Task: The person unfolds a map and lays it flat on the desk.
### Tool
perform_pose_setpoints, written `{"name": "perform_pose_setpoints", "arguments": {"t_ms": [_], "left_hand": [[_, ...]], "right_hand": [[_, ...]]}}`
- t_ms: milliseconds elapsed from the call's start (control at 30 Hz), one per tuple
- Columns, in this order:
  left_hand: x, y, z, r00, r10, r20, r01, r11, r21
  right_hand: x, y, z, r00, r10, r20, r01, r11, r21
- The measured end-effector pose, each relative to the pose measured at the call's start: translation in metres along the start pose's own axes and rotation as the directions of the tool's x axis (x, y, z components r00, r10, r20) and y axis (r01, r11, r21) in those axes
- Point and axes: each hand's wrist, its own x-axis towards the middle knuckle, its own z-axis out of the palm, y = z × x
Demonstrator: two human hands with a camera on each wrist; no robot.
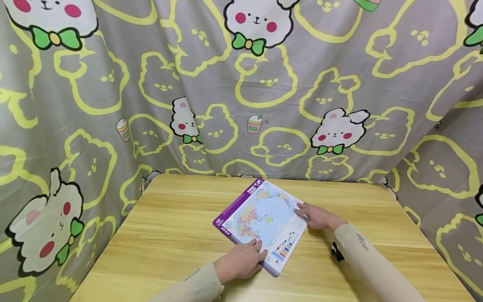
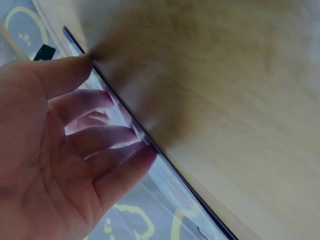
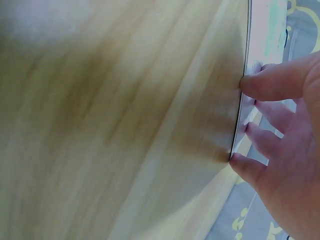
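Your map (image 1: 269,212) lies face up on the table (image 1: 170,218), a little right of its middle line, set at a slant with its purple strip (image 1: 235,204) to the far left. Its far corner sits right by the table's back edge, so any push away from you is best kept small; a slide or turn toward you looks safer.

Your left hand (image 1: 241,260) rests on the near left side, fingers loosely bent over the face, the thumb at the rim. Your right hand (image 1: 320,216) touches the side to the right, near that corner, its fingers likewise loosely spread. Neither hand is closed in a grip. The two sides adjoin, so an uneven push would probably spin the map; match the pressure of both hands.

The map is thin and seems to lie flush with the wood. Guide it by the rim with light fingertips; pressing hard on the face would likely make it drag. If you want to raise it, free one side first and get a finger beneath, rather than pinching at the flat edge.

Mind the sleeves (image 1: 371,260) too, and avoid nudging the far corner against the curtain (image 1: 264,105).
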Motion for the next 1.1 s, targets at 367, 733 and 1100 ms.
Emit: {"name": "perform_pose_setpoints", "arguments": {"t_ms": [367, 733, 1100], "left_hand": [[0.002, 0.005, -0.002, 1.000, -0.013, 0.023, 0.013, 1.000, 0.022], [0.001, 0.010, -0.002, 0.999, -0.041, 0.033, 0.041, 0.999, -0.006], [-0.008, -0.012, -0.003, 0.997, -0.061, 0.050, 0.071, 0.973, -0.220]], "right_hand": [[0.007, 0.003, -0.002, 1.000, 0.011, 0.017, -0.012, 1.000, 0.013], [0.008, 0.000, -0.003, 1.000, 0.023, 0.019, -0.023, 1.000, 0.011], [-0.005, -0.015, 0.003, 0.998, 0.058, -0.004, -0.058, 0.994, -0.096]]}}
